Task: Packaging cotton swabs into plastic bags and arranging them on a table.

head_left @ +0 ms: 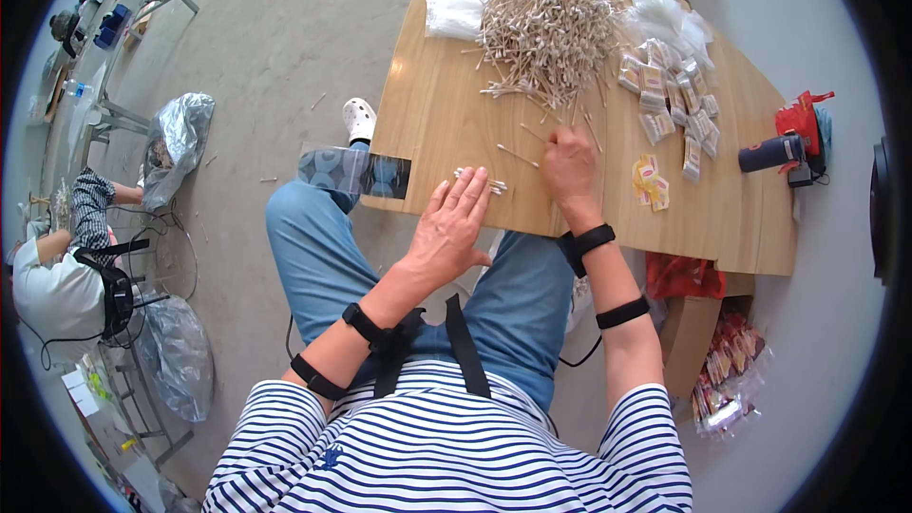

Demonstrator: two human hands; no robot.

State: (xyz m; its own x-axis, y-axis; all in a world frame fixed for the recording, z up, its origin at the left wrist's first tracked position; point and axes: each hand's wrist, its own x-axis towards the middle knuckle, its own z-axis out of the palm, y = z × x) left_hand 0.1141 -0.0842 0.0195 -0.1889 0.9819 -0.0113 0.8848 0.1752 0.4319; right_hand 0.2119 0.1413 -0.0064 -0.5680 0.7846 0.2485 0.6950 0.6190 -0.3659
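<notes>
Covering swabs [497, 187], left fingers [463, 193] stretch; right fingers [566, 144] curl, grip unclear, near filled packets [653, 88].

Smooth wood here, a pale tan tabletop [437, 114], faint sheen over its grain! Far side, matt cotton tips on dull, slim, wooden-looking swabs [549, 24]; far right, shiny, crinkled clear plastic bags [657, 6]; left, matt grey concrete floor [256, 38], glossy, creased silvery plastic sack [180, 147].

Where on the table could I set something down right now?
Bare tabletop shows at left, between the white bags and the left hand, and right of the yellow cards. It's crowded around the swab pile and filled packets.
</notes>
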